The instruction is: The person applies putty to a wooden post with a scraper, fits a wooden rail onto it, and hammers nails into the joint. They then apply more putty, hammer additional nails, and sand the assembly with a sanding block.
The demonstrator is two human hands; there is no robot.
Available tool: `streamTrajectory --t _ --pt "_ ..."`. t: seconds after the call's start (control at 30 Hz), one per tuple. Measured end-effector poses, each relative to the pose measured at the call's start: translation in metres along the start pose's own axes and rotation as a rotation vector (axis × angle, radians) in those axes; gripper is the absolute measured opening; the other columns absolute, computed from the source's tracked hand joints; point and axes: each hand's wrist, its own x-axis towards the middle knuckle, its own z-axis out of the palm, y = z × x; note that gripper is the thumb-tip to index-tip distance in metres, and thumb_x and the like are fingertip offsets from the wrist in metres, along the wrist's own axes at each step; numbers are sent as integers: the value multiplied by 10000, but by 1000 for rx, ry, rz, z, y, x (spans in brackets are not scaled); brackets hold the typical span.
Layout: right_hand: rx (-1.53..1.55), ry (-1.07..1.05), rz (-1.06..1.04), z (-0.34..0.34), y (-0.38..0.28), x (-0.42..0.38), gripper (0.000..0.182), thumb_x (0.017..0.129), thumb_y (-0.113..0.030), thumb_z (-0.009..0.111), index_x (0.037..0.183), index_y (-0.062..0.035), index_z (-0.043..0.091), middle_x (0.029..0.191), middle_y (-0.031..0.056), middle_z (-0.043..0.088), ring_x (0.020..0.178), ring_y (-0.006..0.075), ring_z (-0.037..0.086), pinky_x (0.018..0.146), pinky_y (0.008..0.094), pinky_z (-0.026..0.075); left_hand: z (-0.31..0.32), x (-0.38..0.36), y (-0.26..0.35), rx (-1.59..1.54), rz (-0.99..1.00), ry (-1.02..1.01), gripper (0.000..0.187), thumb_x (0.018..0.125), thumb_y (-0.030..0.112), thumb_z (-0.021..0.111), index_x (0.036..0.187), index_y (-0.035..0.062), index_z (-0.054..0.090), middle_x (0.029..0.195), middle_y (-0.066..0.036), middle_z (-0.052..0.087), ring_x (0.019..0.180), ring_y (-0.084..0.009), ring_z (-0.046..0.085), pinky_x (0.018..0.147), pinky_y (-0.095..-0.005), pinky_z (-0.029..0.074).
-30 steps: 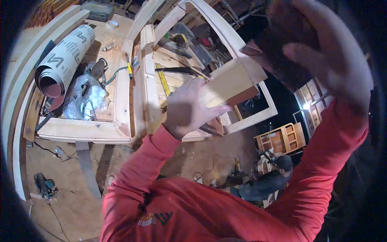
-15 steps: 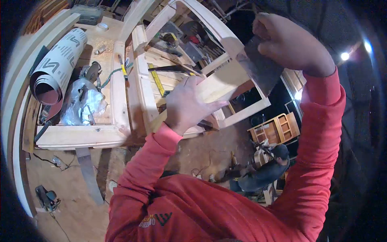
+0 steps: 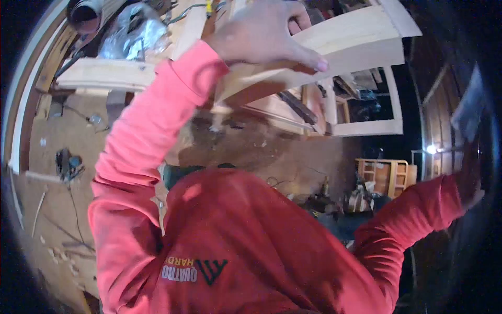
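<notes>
My left hand (image 3: 266, 34) is wrapped over a pale wooden board (image 3: 361, 39), thumb along its near face and fingers over the far side. The board slants up to the right, its squared end near the top right. Far out to the right, my right hand (image 3: 470, 186) is dark and blurred by motion. A thin, flat sheet-like piece (image 3: 467, 112) sticks up from it, apart from the board; its exact kind does not show. Below the board lies a wooden frame (image 3: 366, 127) with open panels.
A plastic bag (image 3: 133, 34) and a rolled sheet (image 3: 85, 17) sit at the upper left, behind a wooden rail (image 3: 104, 75). A corded power tool (image 3: 68, 165) lies on the floor (image 3: 261, 141). Further off, a small panelled wooden piece (image 3: 384, 175) stands near a partly hidden person (image 3: 340, 220).
My right hand has swung away from the board, down and out to the right with the thin sheet. My view has shifted, so the board and left hand appear higher.
</notes>
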Motion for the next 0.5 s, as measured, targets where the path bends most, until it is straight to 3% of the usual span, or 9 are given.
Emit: streamTrajectory --t 0.07,0.17,0.27,0.37,0.43,0.47,0.5 --pt "-414 -107 -255 -49 43 -30 496 890 -186 719 1353 -75 581 1306 166 557 1109 284 591 931 410 517 -10 -8 1 -15 13 -31 640 714 406 858 1174 5 665 1038 -131 715 946 -180 674 842 -319 525" --pt "185 295 345 -38 97 -113 461 922 -171 658 1346 -24 554 1252 126 608 1084 229 617 943 359 502 7 -26 -8 -28 0 54 701 660 453 883 1156 3 675 1037 -124 714 956 -200 679 852 -331 528" --pt "533 315 490 1 146 -180 467 937 -188 624 1337 31 523 1232 125 617 1078 220 620 946 372 506 28 -35 8 142 -31 48 678 676 433 881 1156 -2 680 1002 -121 731 925 -225 695 872 -338 523" --pt "728 201 592 50 174 -241 534 902 -211 641 1351 28 480 1219 140 616 1035 244 641 915 382 520 45 -32 10 167 -97 56 670 690 418 881 1191 20 683 1021 -124 742 912 -223 702 867 -335 521" --pt "917 -50 663 75 205 -289 571 892 -214 583 1374 64 452 1214 152 610 1095 238 612 964 381 497 48 -34 14 207 -146 59 655 696 414 881 1195 35 691 1051 -120 741 918 -217 701 865 -330 521" --pt "1085 -125 709 96 208 -307 581 879 -227 588 1363 68 457 1202 153 607 1082 238 618 952 382 503 48 -34 25 246 -295 10 639 703 411 879 1179 25 700 1080 -115 738 964 -215 691 907 -331 508" --pt "1164 -132 767 120 202 -325 558 874 -226 588 1333 67 471 1181 146 608 1055 235 627 930 378 515 52 -34 19 337 -133 61 628 708 414 877 1160 13 705 1095 -125 731 1026 -217 673 963 -341 482"
